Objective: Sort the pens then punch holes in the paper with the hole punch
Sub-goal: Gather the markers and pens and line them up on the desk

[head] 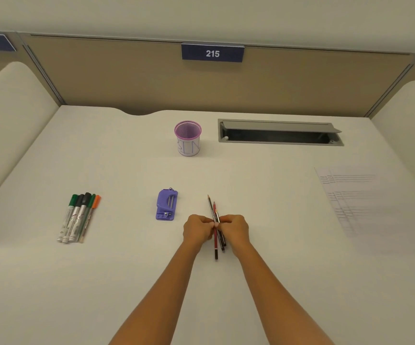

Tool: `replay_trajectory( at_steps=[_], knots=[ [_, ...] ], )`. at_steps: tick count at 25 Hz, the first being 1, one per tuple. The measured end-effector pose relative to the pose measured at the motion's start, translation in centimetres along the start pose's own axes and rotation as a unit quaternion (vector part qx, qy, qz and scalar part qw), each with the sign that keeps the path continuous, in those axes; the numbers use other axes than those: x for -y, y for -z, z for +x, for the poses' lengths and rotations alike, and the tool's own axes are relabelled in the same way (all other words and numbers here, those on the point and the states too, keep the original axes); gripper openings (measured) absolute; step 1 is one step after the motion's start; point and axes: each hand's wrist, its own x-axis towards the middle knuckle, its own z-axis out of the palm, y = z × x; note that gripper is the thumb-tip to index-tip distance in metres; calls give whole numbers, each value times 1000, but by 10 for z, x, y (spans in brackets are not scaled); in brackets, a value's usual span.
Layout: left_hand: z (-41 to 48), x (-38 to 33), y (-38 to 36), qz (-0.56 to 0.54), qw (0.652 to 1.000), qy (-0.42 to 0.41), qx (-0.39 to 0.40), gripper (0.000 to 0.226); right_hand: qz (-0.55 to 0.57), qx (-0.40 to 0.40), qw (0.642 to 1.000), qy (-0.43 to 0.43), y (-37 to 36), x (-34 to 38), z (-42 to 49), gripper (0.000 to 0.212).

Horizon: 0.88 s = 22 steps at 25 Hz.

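Pencils, thin red and dark ones, are lying bunched at desk centre, tips pointing away. Left hand and right hand are pinching the bunch from both sides, fingers closed on it, hiding its middle. Markers are sitting grouped far left, purple hole punch between. Paper print is showing too blurred to read.

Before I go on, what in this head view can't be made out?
- Pencils: their middles are hidden by both hands' fingers; the exact count is unclear.
- Paper: print is too faint and blurred to read.
- Cup: its inside bottom is hidden by the rim.
- Markers: their labels are too small.
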Motion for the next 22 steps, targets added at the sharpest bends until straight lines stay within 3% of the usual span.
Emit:
replay_trajectory(
  at_steps=[4, 12, 22],
  knots=[
    [-5, 0, 13, -120, 991, 31, 58, 25, 55, 57, 996, 28, 9, -5, -1, 28],
    [-33, -10, 29, -113, 971, -206, -43, 15, 89, 13, 973, 213, 13, 8, -24, 18],
    [-27, 15, 37, -97, 970, -218, -42, 19, 39, 0, 963, 268, -15, -14, -20, 20]
  ],
)
